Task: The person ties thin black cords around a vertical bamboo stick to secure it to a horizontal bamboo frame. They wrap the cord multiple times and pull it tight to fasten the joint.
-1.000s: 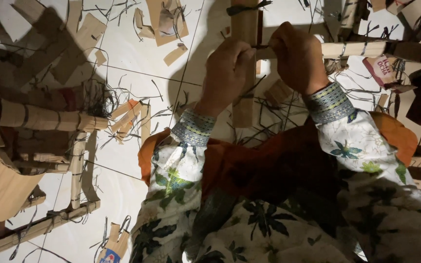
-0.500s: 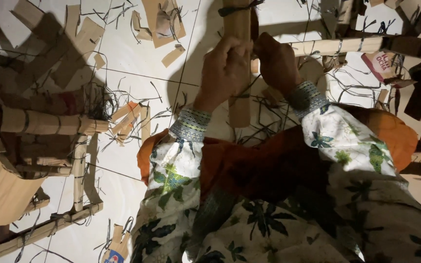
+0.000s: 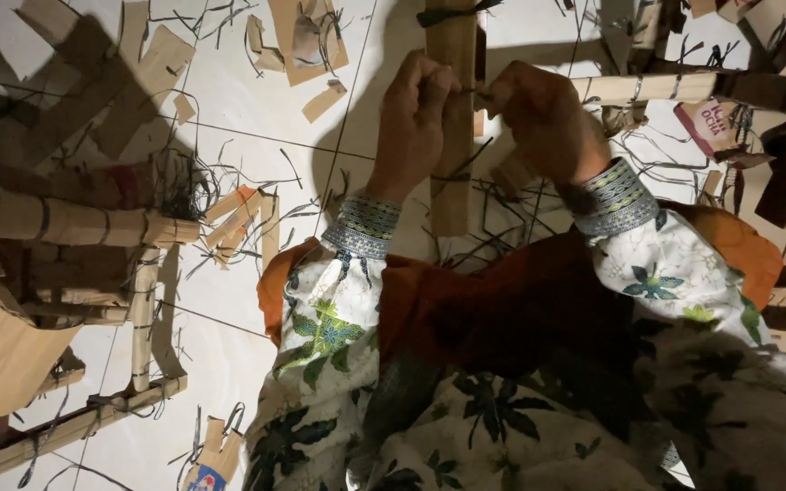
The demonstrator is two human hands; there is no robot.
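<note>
Left hand (image 3: 416,118) and right hand (image 3: 543,114) are both up at the cardboard strip (image 3: 452,136), which stands on end on the tiled floor (image 3: 238,100) straight ahead of me, towards its far edge. Both grips are pressed together: each pinches an end of the thin dark tie (image 3: 477,91) that crosses the strip between my fists.

To do it well, as I judge it: pull both ends level and evenly so the wrap bites square on the strip, not slanted. Keep the pinch close to the cardboard; the tie looks thin and could slip or snap. Steady the strip with my left knuckles.

The bound cardboard frame (image 3: 93,227) lies at the floor's left side, well apart. Loose dark offcuts (image 3: 493,241) lie near my sleeves.
</note>
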